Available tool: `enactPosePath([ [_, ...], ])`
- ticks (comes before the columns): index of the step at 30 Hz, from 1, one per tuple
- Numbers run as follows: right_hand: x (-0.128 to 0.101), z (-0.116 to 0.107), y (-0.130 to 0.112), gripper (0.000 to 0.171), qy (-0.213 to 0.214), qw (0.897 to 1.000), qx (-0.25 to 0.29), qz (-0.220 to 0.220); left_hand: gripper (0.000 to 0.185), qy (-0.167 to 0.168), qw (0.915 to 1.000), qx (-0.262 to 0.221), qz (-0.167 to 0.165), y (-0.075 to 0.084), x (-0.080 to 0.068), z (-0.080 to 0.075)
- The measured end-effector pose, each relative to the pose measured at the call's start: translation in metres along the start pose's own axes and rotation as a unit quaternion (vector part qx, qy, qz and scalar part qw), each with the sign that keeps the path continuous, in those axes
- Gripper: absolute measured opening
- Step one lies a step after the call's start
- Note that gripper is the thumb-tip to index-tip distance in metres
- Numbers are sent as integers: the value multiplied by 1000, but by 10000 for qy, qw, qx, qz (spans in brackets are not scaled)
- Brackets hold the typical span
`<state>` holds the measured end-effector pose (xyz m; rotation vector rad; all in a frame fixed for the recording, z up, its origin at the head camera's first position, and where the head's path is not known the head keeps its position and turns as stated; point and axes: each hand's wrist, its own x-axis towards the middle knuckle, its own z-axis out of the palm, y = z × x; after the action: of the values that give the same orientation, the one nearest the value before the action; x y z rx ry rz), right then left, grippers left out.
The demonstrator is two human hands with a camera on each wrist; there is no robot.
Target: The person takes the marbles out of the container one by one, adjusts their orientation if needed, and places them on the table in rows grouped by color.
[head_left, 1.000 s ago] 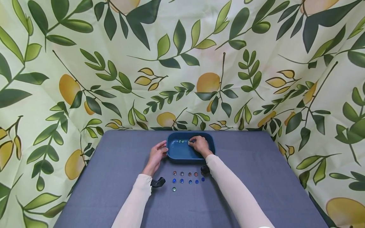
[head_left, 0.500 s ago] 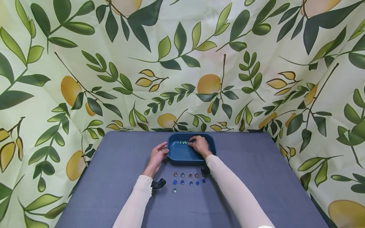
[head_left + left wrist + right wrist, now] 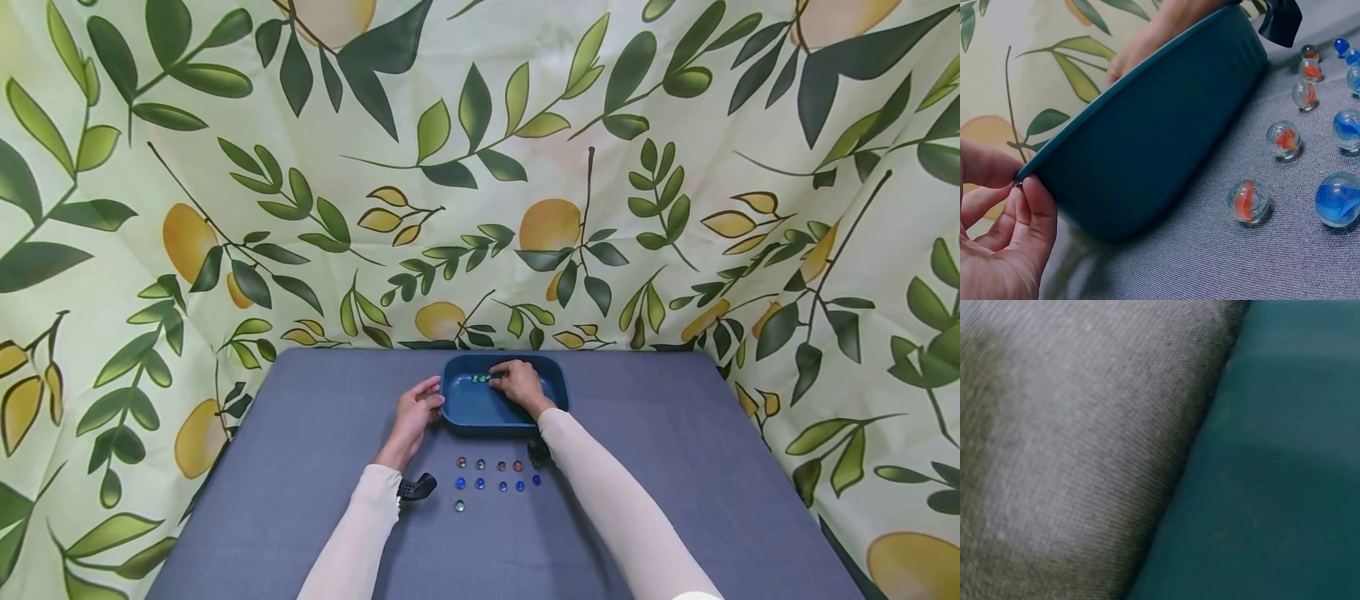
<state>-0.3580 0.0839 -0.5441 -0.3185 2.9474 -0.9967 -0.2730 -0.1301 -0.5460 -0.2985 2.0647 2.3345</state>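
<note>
A blue-green plastic bin (image 3: pixel 487 410) stands near the table's far edge. Its left rim is pinched between the thumb and fingers of my left hand (image 3: pixel 412 414), seen close up in the left wrist view (image 3: pixel 1007 231). My right hand (image 3: pixel 522 385) reaches inside, fingers bent, fingertips at the right end of a short row of green marbles (image 3: pixel 480 378). It appears to pinch the rightmost one, though the marble is mostly hidden. The right wrist view shows only the bin's wall (image 3: pixel 1272 487) and cloth, no hand.
In front of the bin lie a row of orange-swirled marbles (image 3: pixel 1249 201), a row of blue marbles (image 3: pixel 1338 199), and one greenish clear marble (image 3: pixel 460 505) nearer me. Grey cloth (image 3: pixel 337 392) covers the table. A leaf-printed curtain (image 3: pixel 480 183) hangs behind and at both sides.
My right hand has shifted slightly left inside the bin, and the green marbles now sit closer together. My left hand keeps its place at the rim. The head view has tilted slightly.
</note>
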Motion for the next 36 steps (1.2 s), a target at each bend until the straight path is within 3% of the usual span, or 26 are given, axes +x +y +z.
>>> enactPosePath([
  [13, -3, -1, 2, 16, 42, 9994, -339, -18, 47, -73, 10000, 30, -23, 1, -2, 2],
  [29, -26, -22, -11, 16, 457, 9934, 1047, -127, 46, 58, 9999, 126, -12, 1, -6, 1],
  [36, -49, -35, -22, 14, 818, 9868, 1311, -487, 46, 22, 10000, 67, -20, 2, -5, 0],
])
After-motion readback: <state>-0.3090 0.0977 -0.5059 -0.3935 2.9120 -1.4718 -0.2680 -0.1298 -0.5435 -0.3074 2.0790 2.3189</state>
